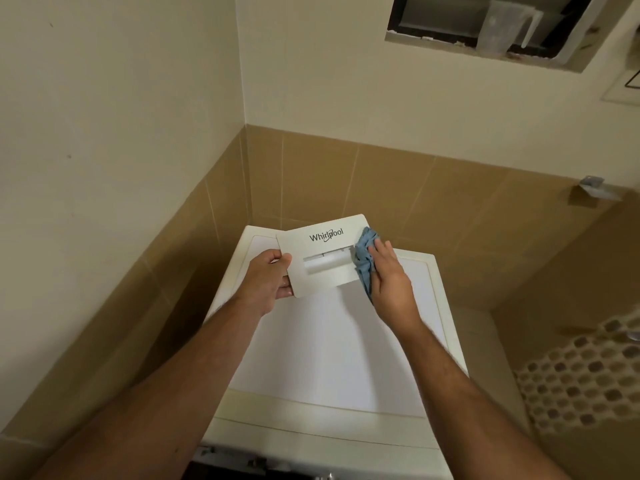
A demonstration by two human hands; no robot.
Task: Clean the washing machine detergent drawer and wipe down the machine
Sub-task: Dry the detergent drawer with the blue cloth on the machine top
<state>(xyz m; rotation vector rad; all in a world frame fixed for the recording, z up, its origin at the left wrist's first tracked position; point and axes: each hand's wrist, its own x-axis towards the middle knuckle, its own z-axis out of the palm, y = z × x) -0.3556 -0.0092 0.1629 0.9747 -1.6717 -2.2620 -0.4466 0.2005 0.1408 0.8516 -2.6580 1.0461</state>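
The white detergent drawer (323,252), its front panel with the brand name facing me, is held up above the top of the white washing machine (332,358). My left hand (268,284) grips the panel's left edge, thumb on the front and fingers behind. My right hand (389,275) presses a crumpled blue cloth (363,259) against the panel's right side, fingers fairly straight. The rest of the drawer behind the panel is hidden.
The machine stands in a corner between a cream wall with brown tiles at left and a tiled back wall. A white honeycomb-patterned mat (585,382) lies at the right. A window (485,26) with a clear plastic jug (502,29) is high up.
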